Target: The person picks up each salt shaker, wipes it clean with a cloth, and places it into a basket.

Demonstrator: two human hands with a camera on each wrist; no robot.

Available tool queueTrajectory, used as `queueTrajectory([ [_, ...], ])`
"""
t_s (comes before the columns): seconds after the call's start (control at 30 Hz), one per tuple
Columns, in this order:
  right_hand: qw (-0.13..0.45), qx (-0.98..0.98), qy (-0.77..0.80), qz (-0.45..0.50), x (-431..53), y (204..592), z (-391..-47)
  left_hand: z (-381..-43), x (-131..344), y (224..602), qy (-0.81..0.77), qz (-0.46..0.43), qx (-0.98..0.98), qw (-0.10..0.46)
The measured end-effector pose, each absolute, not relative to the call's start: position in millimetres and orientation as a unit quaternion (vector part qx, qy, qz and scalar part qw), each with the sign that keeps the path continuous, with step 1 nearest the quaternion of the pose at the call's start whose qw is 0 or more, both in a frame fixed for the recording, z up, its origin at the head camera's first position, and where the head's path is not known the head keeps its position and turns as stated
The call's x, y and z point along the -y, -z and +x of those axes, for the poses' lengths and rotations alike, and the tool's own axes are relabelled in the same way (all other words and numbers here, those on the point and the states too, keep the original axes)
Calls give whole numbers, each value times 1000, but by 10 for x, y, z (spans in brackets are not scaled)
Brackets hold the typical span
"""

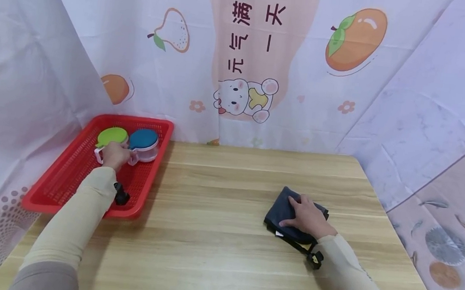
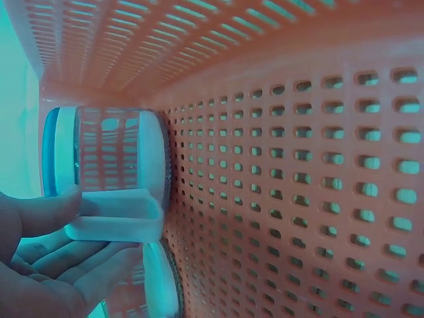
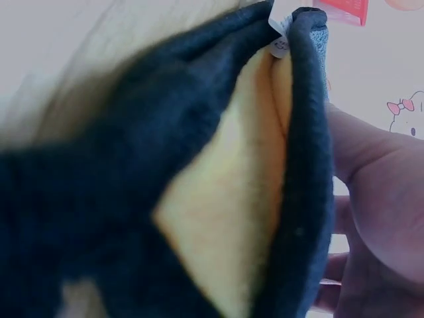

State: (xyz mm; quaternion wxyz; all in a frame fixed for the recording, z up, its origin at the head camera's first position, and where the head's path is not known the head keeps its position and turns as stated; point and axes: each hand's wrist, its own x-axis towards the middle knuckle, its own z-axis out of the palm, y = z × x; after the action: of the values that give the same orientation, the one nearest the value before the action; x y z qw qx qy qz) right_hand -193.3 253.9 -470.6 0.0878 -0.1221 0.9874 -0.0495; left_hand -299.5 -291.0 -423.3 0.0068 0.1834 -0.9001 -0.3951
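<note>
My left hand (image 1: 115, 154) reaches into the red basket (image 1: 155, 170). In the left wrist view its thumb and fingers (image 2: 99, 268) pinch the white handle (image 2: 119, 215) of a clear jar with a blue lid (image 1: 144, 138). Beside that jar stands a second jar with a green lid (image 1: 113, 136), partly covered by the hand. On the right, my right hand (image 1: 309, 217) rests with spread fingers on a folded dark grey-blue cloth (image 1: 280, 207). The right wrist view shows the cloth's yellow inner side (image 3: 225, 192) and a white tag (image 3: 281, 23).
The wooden table (image 1: 208, 208) spreads between basket and cloth. Behind it hangs a white printed curtain (image 1: 170, 86), and more patterned sheets hang at both sides. Slotted basket walls (image 2: 165, 40) surround the jars.
</note>
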Motion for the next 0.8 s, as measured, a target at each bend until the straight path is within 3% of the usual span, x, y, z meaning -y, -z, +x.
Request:
queueTrajectory([
  [0.4,97,-987,42,-119,-2489,4698,-1897,-2960,2935,4173,350,150,924,-28],
  [0.57,99,-988,38,-113,-2495,4656,-1902,-2956,2904,4128,328,123,936,2],
  [0.8,102,-987,44,-118,-2475,4650,-1907,-2879,2793,3888,345,174,922,1],
])
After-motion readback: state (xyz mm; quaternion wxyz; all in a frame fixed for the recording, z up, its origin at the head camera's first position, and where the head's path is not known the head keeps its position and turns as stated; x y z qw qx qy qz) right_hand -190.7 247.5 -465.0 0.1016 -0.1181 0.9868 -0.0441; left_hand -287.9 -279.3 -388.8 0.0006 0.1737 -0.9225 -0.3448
